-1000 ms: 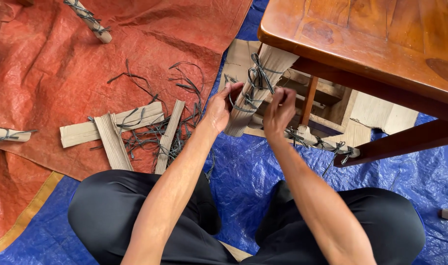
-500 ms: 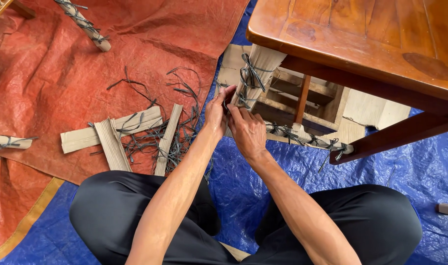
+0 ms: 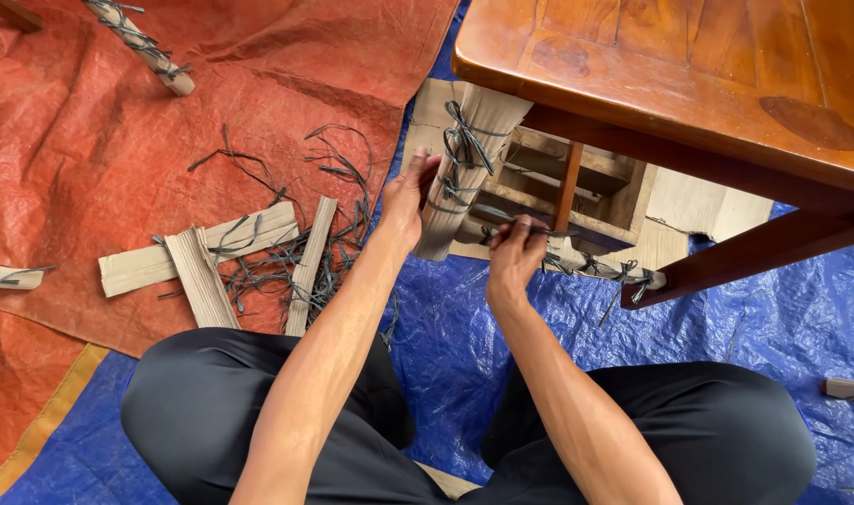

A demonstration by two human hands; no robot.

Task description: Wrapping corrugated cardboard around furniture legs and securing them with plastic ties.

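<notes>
Under the near corner of the wooden table (image 3: 688,65), the cardboard-wrapped table leg (image 3: 464,173) stands bound with dark plastic strapping (image 3: 464,150), and both hands work at it. Half a second ago the two hands were pressed close together against the wrap; now they have parted. The left hand (image 3: 406,198) stays on the left edge of the cardboard, fingers curled round it and steadying it. The right hand (image 3: 516,257) has drawn away to the right and lower, pinched shut on a thin dark strand (image 3: 511,222) that runs level from the leg toward the table's underframe; whether it is a strap end or a slim tool cannot be told. My reading: the pull has begun, and the binding on this leg is being worked loose rather than merely gripped, though the straps at the top of the wrap still sit knotted. To the left, on the orange tarp (image 3: 62,140), lie flat cardboard strips (image 3: 202,257) among a tangle of cut straps (image 3: 338,196). Another wrapped leg (image 3: 142,42) lies at the upper left. The blue tarp (image 3: 773,318) spreads under the person's crossed legs.
</notes>
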